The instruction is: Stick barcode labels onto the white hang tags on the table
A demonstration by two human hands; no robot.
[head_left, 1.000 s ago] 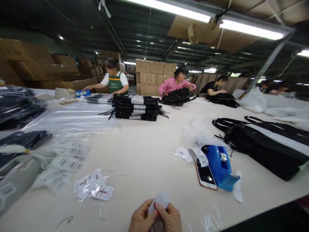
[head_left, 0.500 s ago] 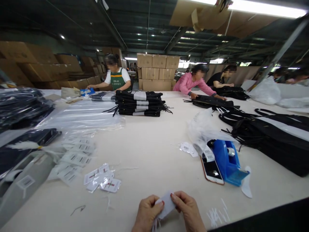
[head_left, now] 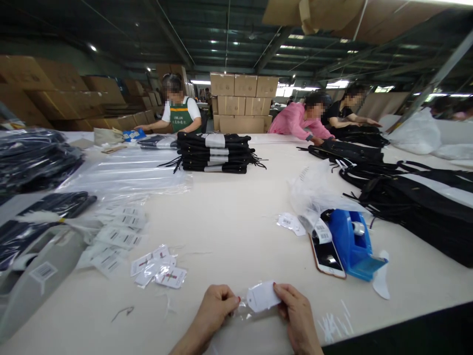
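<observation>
A white hang tag [head_left: 263, 297] is pinched at its right edge by my right hand [head_left: 297, 313]. At its left end the tag has a small hole. My left hand [head_left: 219, 304] is closed, thumb against forefinger, on a bit of clear plastic [head_left: 242, 310] that lies between it and the tag. Whether this plastic is a bag or a strip I cannot make out. To the left of my hands lies a loose pile of printed hang tags [head_left: 160, 268]. A bent hook-like piece [head_left: 122, 312] rests closer to the front edge.
Right of my hands are a blue tape dispenser [head_left: 351, 246], a phone [head_left: 328, 256] and white strips [head_left: 334, 323]. A grey dispenser [head_left: 44, 276] stands left. Folded black garments [head_left: 214, 154] are stacked ahead. Co-workers handle goods across the table [head_left: 229, 212].
My hands have drawn apart, the left one moving left. The tag now sits in my right hand, with clear plastic showing beside it. The hanging white strings no longer show.
</observation>
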